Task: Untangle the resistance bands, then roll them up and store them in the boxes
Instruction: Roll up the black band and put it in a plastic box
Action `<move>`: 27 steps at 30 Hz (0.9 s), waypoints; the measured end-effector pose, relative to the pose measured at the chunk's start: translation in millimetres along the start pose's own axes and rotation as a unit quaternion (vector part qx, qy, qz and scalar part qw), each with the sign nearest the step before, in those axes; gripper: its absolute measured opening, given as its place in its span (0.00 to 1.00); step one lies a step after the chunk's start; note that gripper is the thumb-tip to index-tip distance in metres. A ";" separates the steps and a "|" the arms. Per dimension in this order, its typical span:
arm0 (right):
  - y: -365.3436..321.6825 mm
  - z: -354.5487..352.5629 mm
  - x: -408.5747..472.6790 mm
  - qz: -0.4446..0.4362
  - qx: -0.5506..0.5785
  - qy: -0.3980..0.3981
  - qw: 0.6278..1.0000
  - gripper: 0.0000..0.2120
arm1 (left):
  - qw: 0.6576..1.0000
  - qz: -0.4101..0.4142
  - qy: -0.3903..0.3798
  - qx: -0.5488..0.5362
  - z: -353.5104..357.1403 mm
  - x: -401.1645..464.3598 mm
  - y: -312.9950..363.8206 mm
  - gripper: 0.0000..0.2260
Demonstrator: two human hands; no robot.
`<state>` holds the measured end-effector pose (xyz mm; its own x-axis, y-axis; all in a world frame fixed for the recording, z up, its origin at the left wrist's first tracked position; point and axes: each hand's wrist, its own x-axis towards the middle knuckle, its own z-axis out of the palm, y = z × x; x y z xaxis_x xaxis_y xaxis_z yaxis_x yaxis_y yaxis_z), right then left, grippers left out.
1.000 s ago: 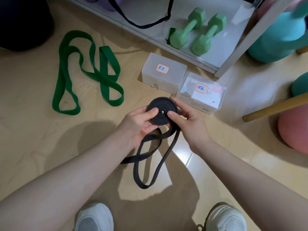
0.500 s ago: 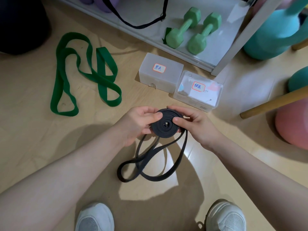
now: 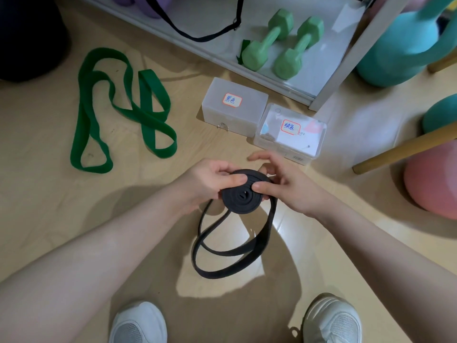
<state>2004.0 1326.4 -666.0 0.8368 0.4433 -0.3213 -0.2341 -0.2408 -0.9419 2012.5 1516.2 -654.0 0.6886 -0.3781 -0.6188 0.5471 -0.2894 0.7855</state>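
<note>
A black resistance band [image 3: 243, 198] is partly wound into a flat coil held above the floor. My left hand [image 3: 207, 184] grips the coil's left side, thumb on top. My right hand [image 3: 279, 181] pinches the right side, with the index finger stretched out beyond it. The band's loose end hangs down in loops [image 3: 235, 248] to the floor. A green resistance band [image 3: 128, 110] lies spread in twisted loops on the floor at the left. Two lidded translucent boxes stand ahead: the left box [image 3: 235, 107] and the right box [image 3: 291, 132], each with a handwritten label.
A white shelf [image 3: 222, 53] with two green dumbbells [image 3: 282, 43] and a black strap runs along the back. Teal and pink balls and a wooden leg [image 3: 405, 147] stand at the right. A dark round object sits far left. My white shoes [image 3: 138, 323] are at the bottom.
Both hands have turned the coil another part-turn, taking up more band. The hanging loops have shifted right and grown shorter. My right index finger now sticks out past the coil.
</note>
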 end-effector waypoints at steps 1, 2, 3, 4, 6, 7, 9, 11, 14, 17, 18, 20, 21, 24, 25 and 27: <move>2.1 -0.8 -0.5 0.011 0.012 0.007 1.000 0.18 | 1.000 0.005 -0.001 -0.030 2.0 -0.8 -3.2 0.06; 3.8 -0.5 -1.1 0.019 0.023 0.011 0.999 0.17 | 0.998 0.006 -0.006 -0.062 3.7 -2.1 -5.1 0.07; 5.9 -0.1 -1.3 0.026 0.031 0.012 0.999 0.14 | 0.996 0.005 -0.010 -0.085 4.5 -3.0 -7.0 0.08; 7.8 0.6 -1.2 0.030 0.038 0.012 0.999 0.11 | 0.995 0.003 -0.010 -0.100 4.4 -3.6 -8.7 0.08; 9.9 1.5 -0.5 0.040 0.059 0.017 0.997 0.06 | 0.995 0.011 -0.004 -0.104 3.9 -3.8 -9.6 0.08; 10.3 1.8 -0.4 0.045 0.065 0.020 0.997 0.05 | 0.996 0.018 -0.001 -0.088 3.4 -3.0 -9.0 0.07; 11.3 2.5 0.1 0.056 0.056 0.026 0.997 0.04 | 0.999 0.027 -0.006 -0.030 2.2 0.3 -5.8 0.06; 8.6 1.7 2.5 0.058 0.014 0.029 0.998 0.04 | 0.998 0.034 -0.015 0.044 2.9 4.9 -0.9 0.10; 2.1 -4.4 5.1 0.054 -0.009 0.022 0.998 0.05 | 0.994 0.079 0.007 0.069 6.6 6.9 0.1 0.14; 2.0 -5.5 3.0 0.064 0.076 0.037 0.994 0.12 | 0.992 0.118 0.025 0.022 6.2 3.3 -4.1 0.13; 3.6 -4.4 3.2 0.068 0.100 0.056 0.991 0.16 | 0.992 0.123 0.031 0.011 5.6 2.6 -5.0 0.13; 3.8 -2.7 5.0 0.069 0.121 0.093 0.986 0.19 | 0.991 0.127 0.047 -0.021 3.8 4.2 -6.2 0.12; 1.9 -3.7 6.2 0.063 0.107 0.099 0.987 0.18 | 0.989 0.128 0.060 -0.042 2.1 5.1 -5.6 0.12; -4.9 -6.2 8.3 0.054 0.010 0.089 0.995 0.12 | 0.979 0.137 0.118 -0.090 -5.3 5.0 1.3 0.12; -8.0 -4.8 8.1 0.053 0.008 0.101 0.993 0.10 | 0.975 0.136 0.137 -0.106 -7.4 4.0 4.2 0.12; -15.2 0.5 10.7 0.028 0.030 0.139 0.989 0.05 | 0.967 0.133 0.159 -0.146 -7.6 2.4 11.4 0.11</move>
<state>2016.3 1335.2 -655.1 0.9238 0.1736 -0.3413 -0.3054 -0.2037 -0.9302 2024.0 1518.6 -646.6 0.9100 -0.1019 -0.4018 0.4087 0.0588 0.9108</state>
